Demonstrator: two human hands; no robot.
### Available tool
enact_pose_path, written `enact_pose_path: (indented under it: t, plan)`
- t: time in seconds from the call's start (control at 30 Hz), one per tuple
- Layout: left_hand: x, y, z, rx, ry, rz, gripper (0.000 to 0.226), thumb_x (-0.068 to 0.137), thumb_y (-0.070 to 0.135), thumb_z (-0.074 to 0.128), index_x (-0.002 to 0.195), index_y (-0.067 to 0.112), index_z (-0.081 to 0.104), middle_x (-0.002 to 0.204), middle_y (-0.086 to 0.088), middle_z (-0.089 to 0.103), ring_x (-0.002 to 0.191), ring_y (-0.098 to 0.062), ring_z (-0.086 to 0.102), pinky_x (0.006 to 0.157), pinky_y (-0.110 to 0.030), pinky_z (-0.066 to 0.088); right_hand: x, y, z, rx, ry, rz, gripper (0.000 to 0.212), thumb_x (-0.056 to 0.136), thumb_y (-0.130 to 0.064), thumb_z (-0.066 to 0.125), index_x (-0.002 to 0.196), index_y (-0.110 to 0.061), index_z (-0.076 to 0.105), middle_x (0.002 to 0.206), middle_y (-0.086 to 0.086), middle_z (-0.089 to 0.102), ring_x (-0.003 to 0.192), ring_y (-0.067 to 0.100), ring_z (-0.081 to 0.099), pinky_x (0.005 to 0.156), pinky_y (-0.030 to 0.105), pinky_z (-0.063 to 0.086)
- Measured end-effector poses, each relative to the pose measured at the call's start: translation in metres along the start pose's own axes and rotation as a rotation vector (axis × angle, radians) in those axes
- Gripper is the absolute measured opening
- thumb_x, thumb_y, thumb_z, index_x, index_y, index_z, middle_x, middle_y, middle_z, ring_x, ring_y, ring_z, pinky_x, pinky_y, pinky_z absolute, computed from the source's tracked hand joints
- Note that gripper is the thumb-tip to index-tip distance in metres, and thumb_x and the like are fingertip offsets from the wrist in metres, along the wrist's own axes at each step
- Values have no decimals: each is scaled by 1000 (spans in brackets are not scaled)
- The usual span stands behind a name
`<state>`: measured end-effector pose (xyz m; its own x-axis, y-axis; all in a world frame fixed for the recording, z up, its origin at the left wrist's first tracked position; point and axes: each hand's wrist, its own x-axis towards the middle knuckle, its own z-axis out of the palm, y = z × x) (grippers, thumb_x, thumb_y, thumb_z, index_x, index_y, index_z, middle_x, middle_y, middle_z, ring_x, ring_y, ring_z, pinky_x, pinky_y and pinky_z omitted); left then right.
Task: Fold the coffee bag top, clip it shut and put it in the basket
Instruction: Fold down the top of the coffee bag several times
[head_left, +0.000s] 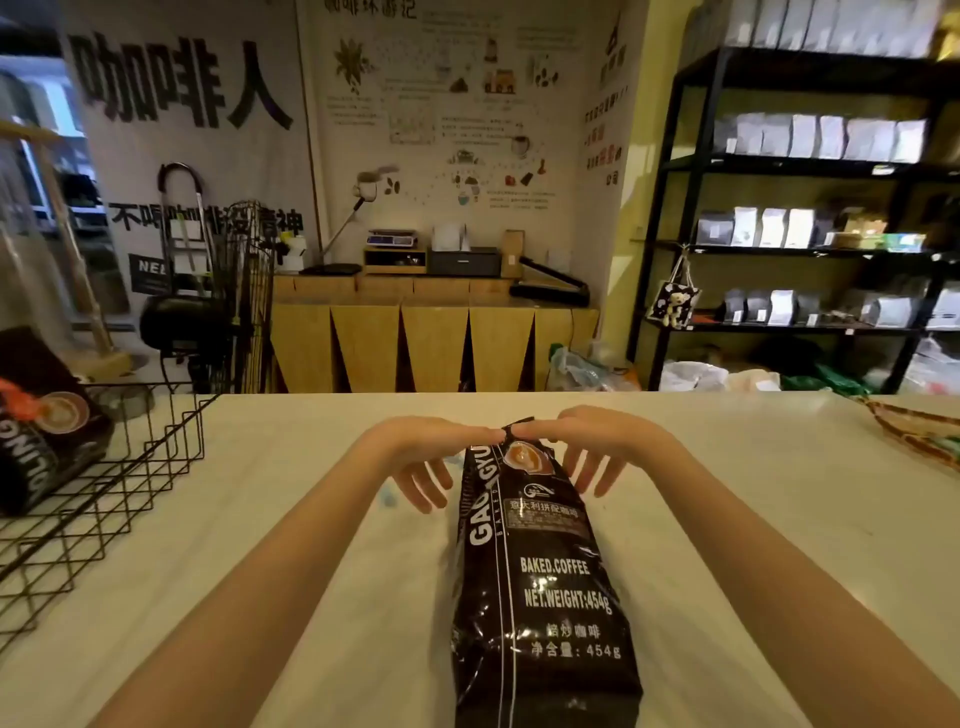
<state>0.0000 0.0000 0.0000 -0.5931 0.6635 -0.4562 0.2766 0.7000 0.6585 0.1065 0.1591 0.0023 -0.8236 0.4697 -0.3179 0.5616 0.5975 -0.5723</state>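
A black coffee bag with white lettering lies flat on the white counter, its top pointing away from me. My left hand and my right hand both pinch the bag's top edge between thumb and forefinger, one on each side, with the other fingers spread. The top edge is bent over a little where the fingers meet. A black wire basket stands at the left edge of the counter and holds another dark coffee bag. No clip can be made out.
A woven tray sits at the counter's far right edge. Faint blue marks show on the counter by my left hand. Behind the counter are a wooden cabinet, a floor fan and black shelves with bags.
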Motion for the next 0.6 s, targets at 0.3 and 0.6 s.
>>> enact_pose_path:
  t: [0.3, 0.6]
  plan:
    - [15, -16, 30, -157, -55, 103, 76, 59, 64, 64, 119, 18, 50, 116, -7, 62, 104, -26, 60, 88, -44, 52, 10, 16, 25, 226, -136, 22, 81, 70, -71, 48, 132, -20, 39, 131, 15, 51, 108, 33, 55, 75, 41, 50]
    - [3, -7, 27, -163, 10, 198, 38, 68, 47, 68, 95, 24, 54, 95, 0, 66, 89, -18, 63, 78, -38, 54, 8, 13, 15, 244, -106, -64, 66, 68, -57, 66, 113, -11, 55, 107, 8, 66, 97, 24, 64, 82, 44, 55]
